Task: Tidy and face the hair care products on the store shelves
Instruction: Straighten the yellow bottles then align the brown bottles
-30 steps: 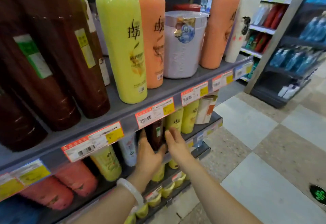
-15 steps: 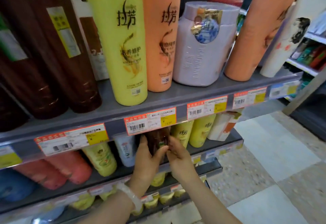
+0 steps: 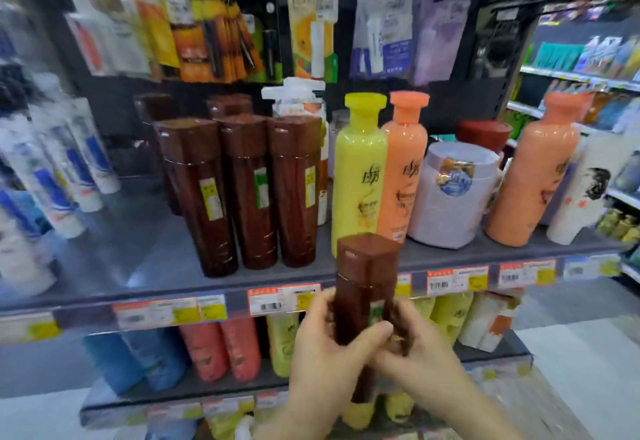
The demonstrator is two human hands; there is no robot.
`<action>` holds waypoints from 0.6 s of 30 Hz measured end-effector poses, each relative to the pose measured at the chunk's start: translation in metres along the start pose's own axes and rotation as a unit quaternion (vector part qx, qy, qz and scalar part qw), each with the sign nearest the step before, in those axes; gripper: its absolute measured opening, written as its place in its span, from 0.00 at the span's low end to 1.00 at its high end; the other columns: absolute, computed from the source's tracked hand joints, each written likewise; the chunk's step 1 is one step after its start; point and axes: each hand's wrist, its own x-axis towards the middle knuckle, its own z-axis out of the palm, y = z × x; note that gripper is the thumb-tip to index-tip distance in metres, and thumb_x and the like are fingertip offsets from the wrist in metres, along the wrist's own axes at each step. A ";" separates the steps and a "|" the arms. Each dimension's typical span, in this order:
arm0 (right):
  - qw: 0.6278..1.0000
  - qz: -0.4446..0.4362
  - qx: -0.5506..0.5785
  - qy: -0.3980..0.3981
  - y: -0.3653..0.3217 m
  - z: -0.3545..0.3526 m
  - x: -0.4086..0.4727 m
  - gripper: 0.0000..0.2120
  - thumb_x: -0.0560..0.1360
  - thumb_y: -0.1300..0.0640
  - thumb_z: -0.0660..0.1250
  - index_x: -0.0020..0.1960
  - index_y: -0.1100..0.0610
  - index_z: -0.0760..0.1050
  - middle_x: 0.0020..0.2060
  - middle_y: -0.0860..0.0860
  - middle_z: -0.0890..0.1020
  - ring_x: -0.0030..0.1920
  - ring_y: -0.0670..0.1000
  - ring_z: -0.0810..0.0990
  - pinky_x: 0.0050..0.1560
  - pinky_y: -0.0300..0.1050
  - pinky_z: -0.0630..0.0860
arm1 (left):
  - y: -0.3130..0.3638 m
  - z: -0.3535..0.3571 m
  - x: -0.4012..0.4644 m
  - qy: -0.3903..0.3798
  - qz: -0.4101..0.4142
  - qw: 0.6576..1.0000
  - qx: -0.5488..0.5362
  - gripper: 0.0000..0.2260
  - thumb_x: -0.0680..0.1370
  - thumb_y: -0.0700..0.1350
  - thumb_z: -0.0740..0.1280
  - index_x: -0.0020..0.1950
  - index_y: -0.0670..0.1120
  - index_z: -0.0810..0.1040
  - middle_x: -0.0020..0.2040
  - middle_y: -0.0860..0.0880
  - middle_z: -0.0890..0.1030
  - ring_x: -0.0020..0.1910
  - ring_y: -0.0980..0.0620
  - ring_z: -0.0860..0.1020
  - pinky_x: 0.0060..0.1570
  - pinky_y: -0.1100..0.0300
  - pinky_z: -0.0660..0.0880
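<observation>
Head view: tall dark-brown plastic bottle [image 3: 365,287] upright, long axis vertical, cap up, held before the grey metal shelf edge [image 3: 207,292]. Left hand [image 3: 325,353] and right hand [image 3: 420,356] curl fingers round its lower body. Earlier it stood under that shelf; now lifted out.

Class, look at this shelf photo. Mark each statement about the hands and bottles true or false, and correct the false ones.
1. Both hands, left hand and right hand, hold the brown bottle. True.
2. The held bottle stands on the shelf. False: it is in the air, in front of the shelf edge.
3. The yellow bottle stands beside an orange bottle. True.
4. The lavender jar lies on its side. False: it stands upright.
</observation>
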 end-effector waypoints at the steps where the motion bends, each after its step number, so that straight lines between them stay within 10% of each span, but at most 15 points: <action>1: 1.000 -0.021 -0.005 0.000 -0.015 0.008 0.005 0.21 0.61 0.58 0.73 0.54 0.53 0.76 0.46 0.45 0.85 0.45 0.44 0.83 0.45 0.38 0.78 | 0.017 -0.009 0.002 0.014 0.017 1.000 -0.001 0.20 0.59 0.43 0.77 0.48 0.47 0.76 0.43 0.52 0.84 0.43 0.55 0.82 0.45 0.63 0.78; 14: 0.986 -0.142 -0.051 -0.076 -0.102 0.136 0.064 0.19 0.65 0.58 0.76 0.54 0.49 0.75 0.48 0.44 0.83 0.50 0.37 0.80 0.52 0.32 0.75 | 0.104 -0.154 0.025 0.099 0.102 0.986 0.090 0.14 0.65 0.39 0.76 0.46 0.51 0.78 0.41 0.53 0.85 0.42 0.58 0.82 0.44 0.62 0.77; 18: 0.984 -0.154 -0.040 -0.078 -0.115 0.157 0.076 0.20 0.65 0.56 0.75 0.55 0.48 0.75 0.49 0.46 0.83 0.51 0.41 0.81 0.55 0.44 0.78 | 0.113 -0.178 0.038 0.130 0.113 0.982 0.079 0.13 0.66 0.38 0.75 0.46 0.49 0.79 0.41 0.52 0.85 0.43 0.55 0.83 0.44 0.59 0.78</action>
